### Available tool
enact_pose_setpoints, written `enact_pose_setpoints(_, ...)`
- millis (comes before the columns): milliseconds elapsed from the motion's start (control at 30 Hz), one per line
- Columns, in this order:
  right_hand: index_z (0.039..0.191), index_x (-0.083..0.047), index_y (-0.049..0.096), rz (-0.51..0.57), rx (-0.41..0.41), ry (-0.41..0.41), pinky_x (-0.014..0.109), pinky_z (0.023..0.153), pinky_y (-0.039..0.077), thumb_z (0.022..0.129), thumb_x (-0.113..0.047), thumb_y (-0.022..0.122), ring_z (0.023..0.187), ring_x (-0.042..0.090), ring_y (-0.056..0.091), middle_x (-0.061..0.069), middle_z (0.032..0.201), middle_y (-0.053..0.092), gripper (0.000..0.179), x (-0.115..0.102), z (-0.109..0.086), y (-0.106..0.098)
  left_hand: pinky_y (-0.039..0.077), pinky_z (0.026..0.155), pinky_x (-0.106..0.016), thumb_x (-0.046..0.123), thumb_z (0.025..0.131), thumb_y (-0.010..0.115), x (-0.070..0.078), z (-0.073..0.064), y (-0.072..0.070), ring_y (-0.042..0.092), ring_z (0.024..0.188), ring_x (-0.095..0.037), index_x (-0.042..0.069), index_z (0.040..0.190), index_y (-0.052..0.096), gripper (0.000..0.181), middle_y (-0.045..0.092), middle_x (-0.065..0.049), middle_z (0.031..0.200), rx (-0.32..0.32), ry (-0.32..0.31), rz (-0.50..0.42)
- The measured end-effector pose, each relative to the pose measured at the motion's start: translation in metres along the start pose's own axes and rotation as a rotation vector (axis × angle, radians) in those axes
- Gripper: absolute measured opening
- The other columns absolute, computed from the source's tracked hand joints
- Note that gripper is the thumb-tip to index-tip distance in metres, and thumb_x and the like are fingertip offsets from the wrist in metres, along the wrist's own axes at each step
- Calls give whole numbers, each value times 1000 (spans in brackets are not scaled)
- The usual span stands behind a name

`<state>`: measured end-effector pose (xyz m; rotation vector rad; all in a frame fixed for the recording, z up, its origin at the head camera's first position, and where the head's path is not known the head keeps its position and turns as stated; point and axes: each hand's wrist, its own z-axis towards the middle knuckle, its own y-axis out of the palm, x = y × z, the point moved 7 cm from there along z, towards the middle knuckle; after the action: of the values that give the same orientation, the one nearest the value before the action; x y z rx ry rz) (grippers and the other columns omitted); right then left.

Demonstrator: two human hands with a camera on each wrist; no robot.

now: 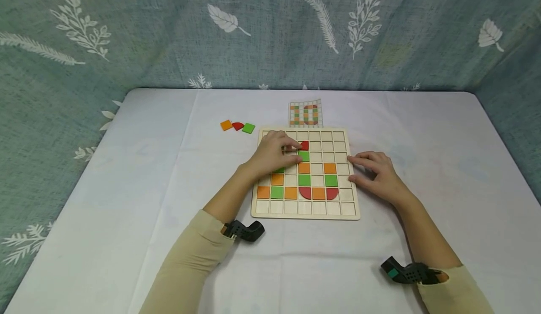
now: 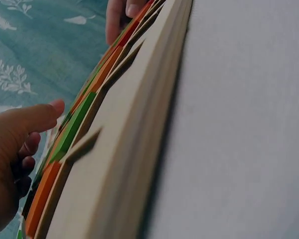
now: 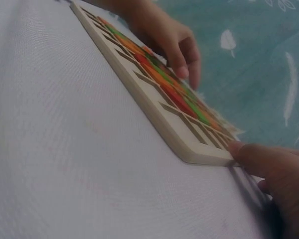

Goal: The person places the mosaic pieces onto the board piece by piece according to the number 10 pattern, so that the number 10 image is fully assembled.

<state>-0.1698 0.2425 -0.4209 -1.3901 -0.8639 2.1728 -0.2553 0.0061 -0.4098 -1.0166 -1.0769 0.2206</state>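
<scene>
A wooden grid board [image 1: 348, 209] lies on the table, its cells partly filled with orange and green squares and red quarter-round pieces. Over its upper left part reaches my left hand [image 1: 276, 152], index fingertip right at a red quarter-round piece [image 1: 305, 145] and thumb tip beside a green square [image 1: 304, 156]. Thumb and forefinger stand apart, with no piece showing between them; the palm hides some cells. My right hand [image 1: 378, 173] rests at the board's right edge, thumb and index fingertips touching the rim, as the right wrist view also shows.
Behind the board lies a pattern card [image 1: 305, 113] with a coloured grid. Left of it are a loose orange square [image 1: 226, 125], a red quarter-round [image 1: 238, 126] and a green square [image 1: 248, 128]. White cloth covers the table [image 1: 169, 173]; a leaf-patterned curtain [image 1: 270, 32] hangs behind.
</scene>
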Motion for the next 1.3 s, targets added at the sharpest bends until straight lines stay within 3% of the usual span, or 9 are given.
enact_pose_setpoints(200,118,-2,65,4,-3,10,48,91,24,74,-7,78,105,28,43,14,112,58,46,0,0,0,34,79,-35,37,82,72,-14,-4,-16,41,89,-19,18,110,70,34,54,0,92,38,-49,-52)
enact_pose_setpoints(533,119,-2,65,0,-6,17,47,90,24,74,-8,78,106,28,43,14,112,58,46,-1,0,0,32,79,-36,29,80,75,-43,-18,-59,41,94,-24,13,113,69,38,54,-7,96,144,-126,-77)
enact_pose_setpoints(733,119,-2,65,4,-9,28,48,90,23,75,-8,78,107,29,42,14,112,58,46,-1,0,0,35,86,-39,30,82,73,-68,-30,-82,38,101,-26,12,117,67,40,55,-9,104,205,-222,-124)
enact_pose_setpoints(900,119,-1,64,2,-10,28,48,90,24,75,-8,77,107,30,42,16,113,58,46,-2,0,1,34,87,-39,25,82,74,-94,-37,-102,38,106,-27,9,118,67,40,54,-12,108,303,-286,-138)
enact_pose_setpoints(1033,119,-1,64,5,-11,32,48,91,24,74,-7,77,106,30,42,16,113,57,47,-1,0,1,30,89,-40,26,82,73,-119,-44,-110,39,106,-27,10,119,66,42,55,-13,109,363,-367,-136)
enact_pose_setpoints(1200,119,-1,64,-1,-19,34,49,91,24,75,-8,77,106,30,42,17,113,57,47,-1,-1,2,16,92,-50,33,82,71,-142,-51,-112,39,110,-31,14,123,64,46,53,-13,115,345,-473,-78)
enact_pose_setpoints(1300,119,-1,64,-4,-19,28,48,91,24,75,-8,77,107,31,42,16,114,57,46,-2,0,1,13,91,-53,34,83,69,-147,-51,-115,39,112,-34,12,123,64,46,53,-16,119,330,-494,-31)
